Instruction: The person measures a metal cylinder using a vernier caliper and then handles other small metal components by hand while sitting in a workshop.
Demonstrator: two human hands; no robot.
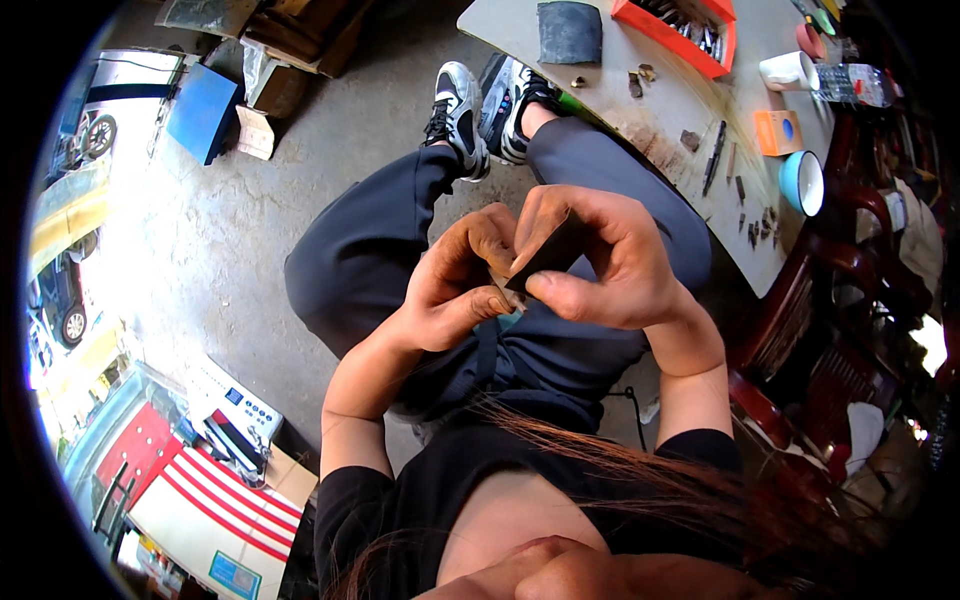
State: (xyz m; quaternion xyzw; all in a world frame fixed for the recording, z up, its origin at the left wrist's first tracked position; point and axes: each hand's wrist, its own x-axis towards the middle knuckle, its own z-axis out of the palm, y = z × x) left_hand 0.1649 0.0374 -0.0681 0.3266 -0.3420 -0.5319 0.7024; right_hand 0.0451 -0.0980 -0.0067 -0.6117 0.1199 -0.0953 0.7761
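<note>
Over my lap, my two hands meet in front of me. My right hand (615,255) is closed, its thumb and fingers pinching a dark, folded piece of sandpaper (552,256). Close against it, my left hand (455,275) pinches a small, pale piece (512,296); fingers hide most of it, and I cannot make out its kind. The sandpaper's lower corner is beside the pale piece; whether they touch is unclear. Brownish dust marks the left fingers.
At right, a pale table (640,105) bears a dark sheet (570,32), a red-orange box (685,35) of small metal parts, a pen (714,158), small dark pieces and a blue bowl (801,183). Dark red wooden chairs (785,320) stand beyond. A blue panel (203,113) lies at left.
</note>
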